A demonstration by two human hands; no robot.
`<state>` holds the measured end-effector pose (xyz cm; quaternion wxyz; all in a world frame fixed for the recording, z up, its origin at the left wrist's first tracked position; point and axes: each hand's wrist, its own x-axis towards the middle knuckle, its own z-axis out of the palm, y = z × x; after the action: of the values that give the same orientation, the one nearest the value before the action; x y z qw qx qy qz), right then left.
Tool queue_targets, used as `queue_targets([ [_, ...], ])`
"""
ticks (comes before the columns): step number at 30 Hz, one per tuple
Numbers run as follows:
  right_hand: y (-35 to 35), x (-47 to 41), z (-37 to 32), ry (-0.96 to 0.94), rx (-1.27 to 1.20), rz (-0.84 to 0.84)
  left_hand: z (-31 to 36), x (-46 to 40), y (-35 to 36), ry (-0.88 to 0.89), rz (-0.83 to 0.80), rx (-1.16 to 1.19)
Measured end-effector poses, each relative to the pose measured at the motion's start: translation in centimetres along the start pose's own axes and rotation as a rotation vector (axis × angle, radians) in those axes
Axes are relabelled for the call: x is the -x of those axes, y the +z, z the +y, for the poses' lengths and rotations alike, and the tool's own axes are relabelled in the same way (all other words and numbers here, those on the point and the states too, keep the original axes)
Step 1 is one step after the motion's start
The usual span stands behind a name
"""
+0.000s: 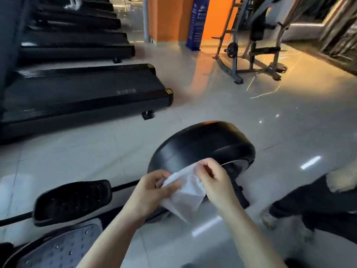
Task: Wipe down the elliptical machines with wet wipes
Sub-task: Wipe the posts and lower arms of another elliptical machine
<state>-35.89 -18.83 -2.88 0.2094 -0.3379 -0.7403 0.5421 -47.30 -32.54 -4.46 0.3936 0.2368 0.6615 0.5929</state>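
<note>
A row of treadmills (83, 93) fills the left, apart from the work. Nearer, the elliptical's black flywheel housing (202, 146) sits on the tiled floor (251, 122), its foot pedal (73, 202) to the left. Above the housing, both hands hold one white wet wipe (185, 196) clear of the machine (likely unfolding it so a wider face meets the plastic). The left hand (150, 192) pinches its left edge between thumb and curled fingers; the right hand (212, 180) pinches the upper corner, fingers bent.
</note>
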Motion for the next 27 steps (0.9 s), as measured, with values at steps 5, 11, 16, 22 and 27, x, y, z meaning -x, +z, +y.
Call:
queue_targets([
  [5,-9.1,-3.8,3.1,0.176,-0.031,-0.138,1.5,-7.5,8.0,-0.107,0.022,0.281],
  [11,-17.6,-7.0,6.2,0.265,-0.103,0.118,3.2,-14.9,17.5,0.002,-0.026,0.101],
  [16,-23.0,-10.4,7.4,0.333,-0.220,0.285,2.9,-19.9,22.2,-0.004,-0.146,0.061],
  [22,-29.4,-18.0,8.4,0.283,-0.091,0.195,4.5,-28.2,27.6,-0.032,-0.522,-0.006],
  [27,-35.3,-25.8,9.3,0.377,-0.107,0.107,6.4,-36.8,33.3,-0.002,-0.358,-0.060],
])
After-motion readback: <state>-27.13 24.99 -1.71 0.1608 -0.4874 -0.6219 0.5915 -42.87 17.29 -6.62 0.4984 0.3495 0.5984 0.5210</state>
